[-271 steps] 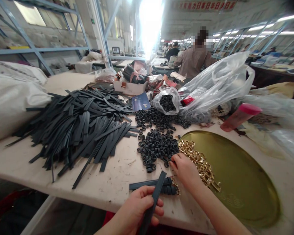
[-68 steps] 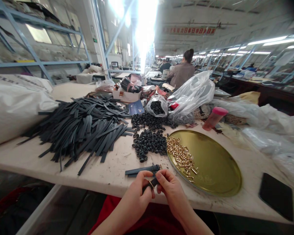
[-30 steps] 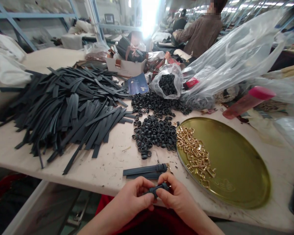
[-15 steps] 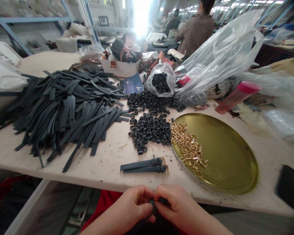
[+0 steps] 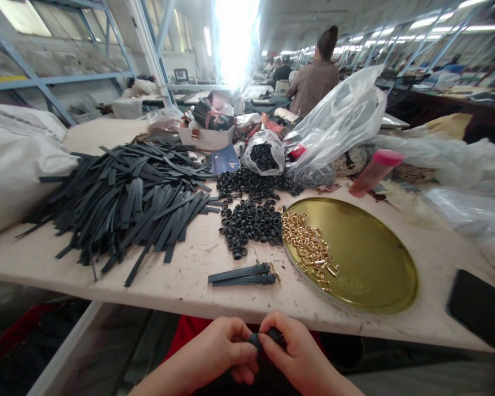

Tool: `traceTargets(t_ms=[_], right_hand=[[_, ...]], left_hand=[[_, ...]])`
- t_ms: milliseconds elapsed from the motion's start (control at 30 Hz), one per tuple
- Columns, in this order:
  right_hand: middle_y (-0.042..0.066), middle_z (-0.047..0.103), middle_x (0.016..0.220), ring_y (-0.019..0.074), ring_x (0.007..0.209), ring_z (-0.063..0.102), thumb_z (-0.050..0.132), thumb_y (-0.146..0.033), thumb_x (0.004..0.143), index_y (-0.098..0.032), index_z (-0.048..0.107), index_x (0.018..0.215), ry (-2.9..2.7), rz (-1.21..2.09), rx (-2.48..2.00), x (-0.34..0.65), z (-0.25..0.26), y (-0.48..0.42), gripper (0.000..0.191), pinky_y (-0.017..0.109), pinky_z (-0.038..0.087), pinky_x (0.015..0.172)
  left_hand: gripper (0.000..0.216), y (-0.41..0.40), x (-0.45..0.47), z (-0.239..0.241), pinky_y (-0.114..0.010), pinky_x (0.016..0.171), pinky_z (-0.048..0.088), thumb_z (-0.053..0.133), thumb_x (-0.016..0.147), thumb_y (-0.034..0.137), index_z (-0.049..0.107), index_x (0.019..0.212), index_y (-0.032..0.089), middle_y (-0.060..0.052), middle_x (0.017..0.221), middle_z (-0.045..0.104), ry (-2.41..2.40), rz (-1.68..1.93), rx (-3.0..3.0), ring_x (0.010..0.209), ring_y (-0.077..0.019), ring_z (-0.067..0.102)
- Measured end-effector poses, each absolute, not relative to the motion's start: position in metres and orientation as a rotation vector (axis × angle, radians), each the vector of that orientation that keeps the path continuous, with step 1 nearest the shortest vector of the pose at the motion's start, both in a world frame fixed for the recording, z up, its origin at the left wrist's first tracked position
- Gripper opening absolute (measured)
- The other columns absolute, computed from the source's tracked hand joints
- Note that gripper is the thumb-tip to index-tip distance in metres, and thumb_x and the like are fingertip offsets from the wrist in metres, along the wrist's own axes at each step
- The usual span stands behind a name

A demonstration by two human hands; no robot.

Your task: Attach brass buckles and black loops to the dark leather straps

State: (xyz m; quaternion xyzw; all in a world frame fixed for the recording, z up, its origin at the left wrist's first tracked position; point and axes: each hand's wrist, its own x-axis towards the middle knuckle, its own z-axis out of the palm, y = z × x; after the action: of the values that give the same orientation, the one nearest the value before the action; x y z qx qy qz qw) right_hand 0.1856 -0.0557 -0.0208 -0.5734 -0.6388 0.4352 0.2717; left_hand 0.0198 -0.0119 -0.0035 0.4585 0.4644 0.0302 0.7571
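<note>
My left hand [image 5: 220, 355] and my right hand [image 5: 295, 355] meet below the table's front edge, both pinched on a dark strap end [image 5: 268, 336] with a loop on it. Two finished dark straps [image 5: 243, 275] with gold buckles lie side by side on the table just beyond my hands. Past them sits a heap of black rubber loops [image 5: 251, 223]. To its right, gold buckles [image 5: 309, 250] lie piled on the left side of a round gold tray [image 5: 371, 264]. A big pile of dark straps [image 5: 124, 203] covers the left of the table.
A clear bag of black loops [image 5: 263, 157] and a large clear plastic bag [image 5: 338, 124] stand behind. A pink bottle [image 5: 373, 170] lies at the right, a black phone [image 5: 476, 308] at the near right. A white sack [image 5: 20, 165] fills the left. A person [image 5: 315, 80] works farther back.
My hands stay together on the strap end below the table edge. The view has tilted up a little, so the table sits lower in the picture than half a second ago.
</note>
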Motion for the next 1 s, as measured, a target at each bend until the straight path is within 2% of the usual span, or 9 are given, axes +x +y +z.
traceTargets(t_ms=[167, 267, 467, 600, 733, 833, 1000], right_hand=[[0.0, 0.06, 0.069, 0.0142, 0.065, 0.054, 0.046, -0.02, 0.081, -0.019, 0.054, 0.075, -1.815, 1.032, -1.541, 0.183, -0.02, -0.059, 0.01, 0.024, 0.038, 0.059], [0.0, 0.061, 0.073, 0.0148, 0.068, 0.055, 0.04, -0.025, 0.085, -0.02, 0.054, 0.084, -1.833, 1.052, -1.489, 0.185, -0.017, -0.06, 0.015, 0.024, 0.04, 0.061], [0.003, 0.062, 0.077, 0.0162, 0.07, 0.058, 0.028, -0.027, 0.09, -0.02, 0.05, 0.095, -1.834, 0.898, -1.44, 0.182, -0.021, -0.05, 0.024, 0.026, 0.043, 0.063], [0.005, 0.063, 0.077, 0.0192, 0.071, 0.059, 0.029, -0.026, 0.089, -0.018, 0.051, 0.093, -1.861, 0.612, -1.565, 0.182, -0.026, -0.019, 0.023, 0.031, 0.045, 0.064], [0.009, 0.064, 0.086, 0.0235, 0.084, 0.059, 0.037, -0.024, 0.087, -0.019, 0.059, 0.083, -1.93, 0.242, -1.614, 0.186, -0.037, 0.017, 0.023, 0.038, 0.045, 0.075], [0.008, 0.065, 0.097, 0.0231, 0.09, 0.06, 0.042, -0.027, 0.085, -0.021, 0.062, 0.092, -1.91, 0.151, -1.554, 0.192, -0.058, 0.031, 0.021, 0.038, 0.048, 0.08], [0.008, 0.068, 0.098, 0.025, 0.09, 0.064, 0.051, -0.035, 0.08, -0.023, 0.063, 0.096, -1.947, 0.117, -1.444, 0.202, -0.1, 0.038, 0.023, 0.036, 0.053, 0.077]], left_hand=[[0.009, -0.016, 0.024, -0.009, -0.017, 0.044, 0.038, 0.05, 0.064, 0.018, 0.054, 0.069, 0.013, 0.001, 0.057, 0.061, 1.076, 0.134, 1.1, 0.045, -0.0086, 0.055], [0.009, -0.016, 0.019, -0.01, -0.017, 0.042, 0.037, 0.049, 0.067, 0.022, 0.054, 0.067, 0.015, 0.003, 0.054, 0.059, 1.064, 0.118, 1.213, 0.043, -0.0085, 0.052], [0.024, -0.003, 0.018, -0.002, -0.017, 0.043, 0.038, 0.036, 0.076, 0.02, 0.058, 0.068, 0.016, 0.001, 0.056, 0.06, 1.005, 0.099, 1.69, 0.047, -0.0112, 0.056], [0.025, 0.022, 0.033, 0.004, -0.022, 0.058, 0.043, 0.041, 0.079, 0.026, 0.063, 0.071, 0.018, -0.003, 0.066, 0.065, 1.117, 0.177, 2.108, 0.063, -0.0164, 0.06], [0.021, 0.057, 0.025, 0.006, -0.027, 0.08, 0.039, 0.051, 0.078, 0.03, 0.064, 0.09, 0.019, -0.007, 0.094, 0.064, 1.375, 0.298, 2.267, 0.09, -0.0214, 0.056], [0.021, 0.094, -0.007, 0.01, -0.028, 0.084, 0.037, 0.045, 0.083, 0.023, 0.062, 0.094, 0.018, -0.007, 0.099, 0.061, 1.616, 0.304, 2.318, 0.094, -0.0203, 0.055], [0.021, 0.17, -0.06, 0.013, -0.032, 0.082, 0.039, 0.041, 0.086, 0.023, 0.056, 0.097, 0.014, -0.012, 0.1, 0.058, 2.034, 0.231, 2.24, 0.095, -0.0217, 0.055]])
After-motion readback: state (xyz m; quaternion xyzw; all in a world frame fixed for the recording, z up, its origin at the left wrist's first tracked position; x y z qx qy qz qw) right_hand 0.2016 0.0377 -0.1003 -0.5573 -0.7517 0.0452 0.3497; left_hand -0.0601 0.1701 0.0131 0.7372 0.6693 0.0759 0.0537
